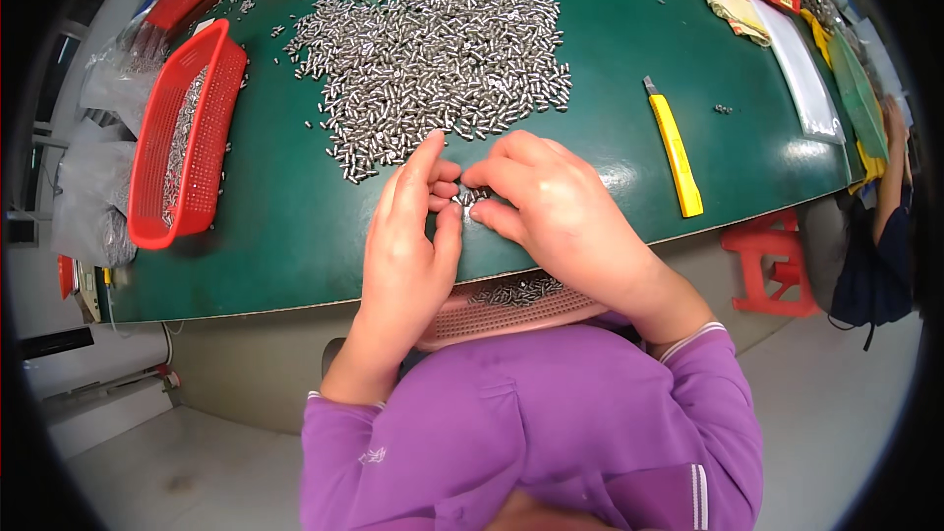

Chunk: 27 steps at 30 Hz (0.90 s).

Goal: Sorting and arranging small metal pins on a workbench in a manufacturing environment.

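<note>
metal pieces (pixel 442 49): silver | table (pixel 610 59): green | basket (pixel 205 182): red | knife (pixel 674 152): yellow

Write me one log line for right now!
left hand: beside small metal pieces | right hand: at those pieces | big metal pile: beyond hands | yellow cutter: right, on green table

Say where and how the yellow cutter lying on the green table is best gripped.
Probably around the middle of its long yellow handle, with the right hand coming from above and the near side. The cutter lies flat, its narrow metal tip pointing away from the person and its broader end toward the near edge of the table.
</note>
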### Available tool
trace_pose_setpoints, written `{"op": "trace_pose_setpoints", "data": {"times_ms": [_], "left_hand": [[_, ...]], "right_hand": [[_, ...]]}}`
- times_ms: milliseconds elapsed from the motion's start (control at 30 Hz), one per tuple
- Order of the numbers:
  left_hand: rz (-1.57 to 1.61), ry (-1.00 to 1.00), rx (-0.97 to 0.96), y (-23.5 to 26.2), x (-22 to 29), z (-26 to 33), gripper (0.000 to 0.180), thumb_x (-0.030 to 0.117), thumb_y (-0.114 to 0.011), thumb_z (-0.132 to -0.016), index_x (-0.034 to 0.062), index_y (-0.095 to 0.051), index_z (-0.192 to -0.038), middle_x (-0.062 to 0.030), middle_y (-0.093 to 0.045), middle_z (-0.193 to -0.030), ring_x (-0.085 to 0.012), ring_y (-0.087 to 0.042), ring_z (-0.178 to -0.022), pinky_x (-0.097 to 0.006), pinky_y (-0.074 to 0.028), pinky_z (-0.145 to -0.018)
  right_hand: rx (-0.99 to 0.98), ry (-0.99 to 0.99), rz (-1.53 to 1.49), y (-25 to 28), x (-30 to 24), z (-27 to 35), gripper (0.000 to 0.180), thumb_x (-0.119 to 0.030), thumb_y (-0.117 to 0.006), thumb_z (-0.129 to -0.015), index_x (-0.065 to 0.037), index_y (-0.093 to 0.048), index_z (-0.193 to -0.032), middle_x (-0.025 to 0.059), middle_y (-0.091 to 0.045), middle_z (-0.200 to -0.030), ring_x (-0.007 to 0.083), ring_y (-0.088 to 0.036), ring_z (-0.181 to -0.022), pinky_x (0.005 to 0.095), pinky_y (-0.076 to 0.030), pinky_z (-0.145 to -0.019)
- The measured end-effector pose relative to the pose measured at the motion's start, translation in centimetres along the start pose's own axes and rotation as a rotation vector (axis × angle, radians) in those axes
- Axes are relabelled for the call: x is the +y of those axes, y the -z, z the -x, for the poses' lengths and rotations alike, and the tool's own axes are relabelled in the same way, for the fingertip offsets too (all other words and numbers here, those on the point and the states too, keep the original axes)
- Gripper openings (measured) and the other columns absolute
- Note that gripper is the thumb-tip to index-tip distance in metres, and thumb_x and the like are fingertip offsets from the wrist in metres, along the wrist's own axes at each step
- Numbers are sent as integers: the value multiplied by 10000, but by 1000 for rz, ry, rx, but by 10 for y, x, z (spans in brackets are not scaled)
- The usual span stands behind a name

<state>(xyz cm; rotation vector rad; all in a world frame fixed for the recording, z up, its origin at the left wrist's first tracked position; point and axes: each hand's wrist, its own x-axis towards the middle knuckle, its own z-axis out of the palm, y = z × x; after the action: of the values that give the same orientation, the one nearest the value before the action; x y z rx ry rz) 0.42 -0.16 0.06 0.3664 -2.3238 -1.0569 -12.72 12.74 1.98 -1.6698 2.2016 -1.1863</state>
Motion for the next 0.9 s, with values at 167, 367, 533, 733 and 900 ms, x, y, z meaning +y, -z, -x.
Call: {"op": "trace_pose_setpoints", "data": {"times_ms": [167, 367, 533, 733, 900], "left_hand": [[-2, 17, 22, 0, 2, 1, 687, -134, -631, -863, 47, -462, -1504, -134, -641, -1133, -209, -651, -910, -342, -565, -807], [-76, 12, 22, 3, 4, 3, 689, -109, -663, -862, 45, -462, -1503, -132, -640, -1121, -208, -636, -881, -342, -556, -797], [-79, 7, -30, 10, 4, 1, 723, -100, -692, -843, 28, -445, -1510, -123, -649, -1071, -211, -622, -863, -350, -543, -797], [-39, 23, -77, 12, 6, -1, 762, -100, -721, -819, 31, -441, -1516, -106, -661, -1036, -214, -624, -876, -353, -540, -798], [-36, 3, -93, 11, 4, -4, 729, -96, -720, -818, 37, -475, -1492, -100, -668, -1015, -218, -626, -881, -355, -539, -801]], "right_hand": [[-19, 47, -24, 1, 1, -3, 241, -74, -756, -802, -35, -680, -1027, 109, -637, -1025, 336, -621, -973, 442, -521, -829], [-78, 45, 8, 0, -1, -4, 199, -68, -743, -810, -40, -693, -1000, 98, -637, -1018, 328, -621, -961, 435, -520, -837], [-34, 99, -20, -3, 3, -2, 158, -60, -720, -825, -30, -666, -970, 118, -613, -971, 338, -613, -935, 446, -514, -802], [6, 50, -90, 1, 2, 2, 144, -55, -701, -847, -20, -652, -978, 144, -598, -939, 363, -611, -912, 467, -510, -781], [-25, 1, -49, 4, 0, 1, 121, -56, -689, -861, -21, -649, -969, 151, -597, -933, 376, -613, -916, 474, -512, -779]]}}
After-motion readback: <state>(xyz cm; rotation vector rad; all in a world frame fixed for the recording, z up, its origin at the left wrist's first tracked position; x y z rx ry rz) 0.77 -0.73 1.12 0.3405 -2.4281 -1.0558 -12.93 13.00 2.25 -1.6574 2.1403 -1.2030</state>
